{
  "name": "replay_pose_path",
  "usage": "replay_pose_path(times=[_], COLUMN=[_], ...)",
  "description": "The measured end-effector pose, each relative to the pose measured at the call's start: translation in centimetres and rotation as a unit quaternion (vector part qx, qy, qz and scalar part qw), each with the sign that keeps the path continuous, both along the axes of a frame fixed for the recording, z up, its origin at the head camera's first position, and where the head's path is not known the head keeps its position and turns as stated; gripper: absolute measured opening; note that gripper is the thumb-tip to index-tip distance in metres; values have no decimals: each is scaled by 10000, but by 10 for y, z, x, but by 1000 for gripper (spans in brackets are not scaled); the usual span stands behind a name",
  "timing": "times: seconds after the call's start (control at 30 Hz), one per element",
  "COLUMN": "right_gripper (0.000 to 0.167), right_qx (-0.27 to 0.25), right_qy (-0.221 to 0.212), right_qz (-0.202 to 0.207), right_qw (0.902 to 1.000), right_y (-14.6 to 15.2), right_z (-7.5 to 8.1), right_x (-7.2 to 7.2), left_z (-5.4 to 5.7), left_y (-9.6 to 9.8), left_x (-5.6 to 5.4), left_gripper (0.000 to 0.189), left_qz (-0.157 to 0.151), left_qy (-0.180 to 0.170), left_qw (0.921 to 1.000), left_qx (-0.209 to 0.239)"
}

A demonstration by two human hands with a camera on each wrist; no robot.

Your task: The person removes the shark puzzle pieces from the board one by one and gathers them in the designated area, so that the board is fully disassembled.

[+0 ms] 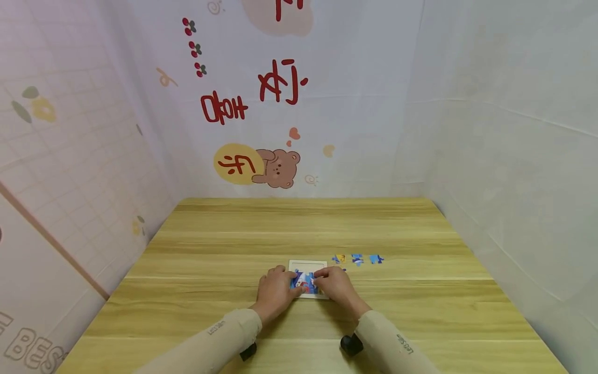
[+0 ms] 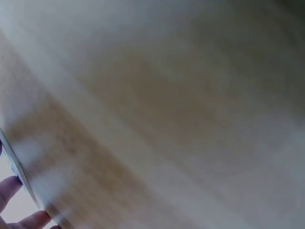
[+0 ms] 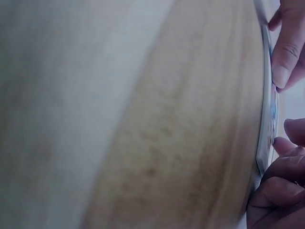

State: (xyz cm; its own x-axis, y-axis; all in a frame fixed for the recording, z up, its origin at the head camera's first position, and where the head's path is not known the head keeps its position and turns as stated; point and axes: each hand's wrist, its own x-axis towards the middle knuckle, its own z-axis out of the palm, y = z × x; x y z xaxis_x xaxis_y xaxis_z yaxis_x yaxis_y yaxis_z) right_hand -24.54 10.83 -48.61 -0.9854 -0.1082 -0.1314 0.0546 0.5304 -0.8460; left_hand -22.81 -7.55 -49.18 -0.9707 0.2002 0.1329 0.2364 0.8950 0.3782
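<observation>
A small white puzzle frame (image 1: 308, 297) lies on the table in the head view, with joined blue, white and red jigsaw pieces (image 1: 306, 284) in its lower part. My left hand (image 1: 274, 290) holds the frame at its left side, thumb over the lower pieces. From the right, my right hand (image 1: 337, 285) has thumb and forefinger together on a puzzle piece at the right side of the picture; the fingers mostly cover it. In the right wrist view, the curled fingers of the right hand (image 3: 281, 186) are at the frame's edge (image 3: 264, 119), near the left hand (image 3: 288, 52).
Loose puzzle pieces lie to the right of the frame: one with yellow (image 1: 339, 258), a blue and white one (image 1: 357, 259) and a blue one (image 1: 376, 258). Part of another shows behind the right hand. The wooden table (image 1: 224, 234) meets printed cloth walls (image 1: 355, 130).
</observation>
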Motion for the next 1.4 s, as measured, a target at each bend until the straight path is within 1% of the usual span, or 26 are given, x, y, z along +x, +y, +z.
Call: replay_pose_path(times=[0.13, 0.27, 0.43, 0.6, 0.7, 0.83, 0.93, 1.13, 1.2, 1.27, 1.4], right_gripper=[16, 12, 11, 10, 11, 11, 11, 12, 12, 13, 18], right_qx=[-323, -338, -587, -592, -612, -651, -718, -1224, -1292, -1318, -1141], right_qy=[-83, 92, 195, 354, 356, 349, 319, 109, 68, 51, 14], right_qz=[-75, -21, 60, 44, 32, 32, -56, -462, -533, -535, -499], right_qw=[9994, 9994, 9981, 9976, 9975, 9973, 9969, 9914, 9902, 9898, 9922], right_y=[2, 2, 0, -2, -3, -2, 2, 22, 33, 47, 78], right_z=[2, 2, 1, -4, -5, -2, 2, 7, 6, 6, 4], right_x=[0, 1, 1, 1, 1, 0, -2, -10, -13, -14, -17], left_z=[1, 2, 1, 1, 1, 0, 1, 2, 2, 3, 4], left_y=[0, 0, 1, 1, 1, 0, -1, -3, -3, -3, -3], left_x=[0, 1, 2, 3, 4, 4, 4, 6, 7, 7, 8], left_gripper=[45, 45, 45, 43, 43, 43, 44, 46, 46, 46, 45], left_qz=[-32, -16, 28, 47, 50, 65, 56, 19, 8, 12, 19], left_qy=[0, -33, -75, -41, -33, -26, 14, 90, 109, 112, 65], left_qw=[10000, 10000, 10000, 10000, 10000, 10000, 10000, 9999, 9999, 9999, 10000], left_qx=[1, 5, 16, 20, 31, 30, 55, 61, 64, 70, 55])
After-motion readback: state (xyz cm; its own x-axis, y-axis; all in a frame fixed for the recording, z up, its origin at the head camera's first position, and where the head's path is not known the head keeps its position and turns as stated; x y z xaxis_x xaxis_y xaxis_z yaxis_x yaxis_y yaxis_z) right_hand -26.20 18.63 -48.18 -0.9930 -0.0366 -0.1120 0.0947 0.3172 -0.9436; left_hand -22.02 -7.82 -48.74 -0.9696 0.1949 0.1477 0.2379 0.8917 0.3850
